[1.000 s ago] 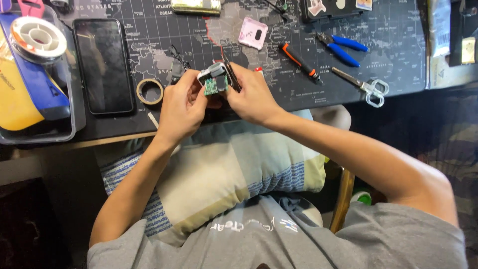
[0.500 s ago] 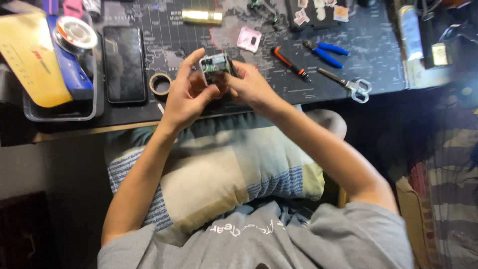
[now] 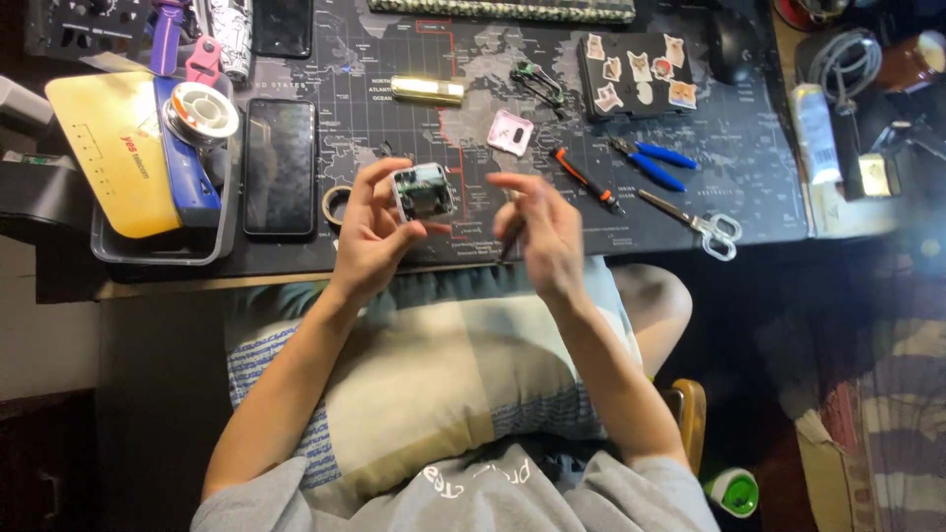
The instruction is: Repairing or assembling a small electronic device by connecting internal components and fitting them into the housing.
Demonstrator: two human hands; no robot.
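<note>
Holding a small square device [image 3: 424, 191] with its casing open and green board showing, the left hand [image 3: 374, 232] has thumb on the near side and fingers curled over the far edge, grip clamped on it. Device sits above the near edge of the counter [image 3: 394, 99], just off the dark map-print mat [image 3: 749, 148]. Left wrist bent up, forearm running down-left toward the torso, elbow low over a striped cushion [image 3: 434, 394] on the lap.

Right hand [image 3: 542, 232] is just right of the device, apart from it, fingers loosely spread and motion-blurred. A thin dark tool [image 3: 510, 239] lies along the palm; can't tell if that grip is closed on it. Right forearm angles down-right to the elbow near a wooden chair edge [image 3: 692, 414].

Around: tape roll [image 3: 337, 205] just left of the left hand, black phone [image 3: 280, 166] beyond it, tray [image 3: 158, 251] with yellow and blue things and a solder spool [image 3: 201, 109] at far left. Pink square piece [image 3: 510, 131] behind the device, orange-handled screwdriver [image 3: 585, 180], blue-handled pliers [image 3: 650, 163] and scissors [image 3: 702, 225] to the right of the right hand.
</note>
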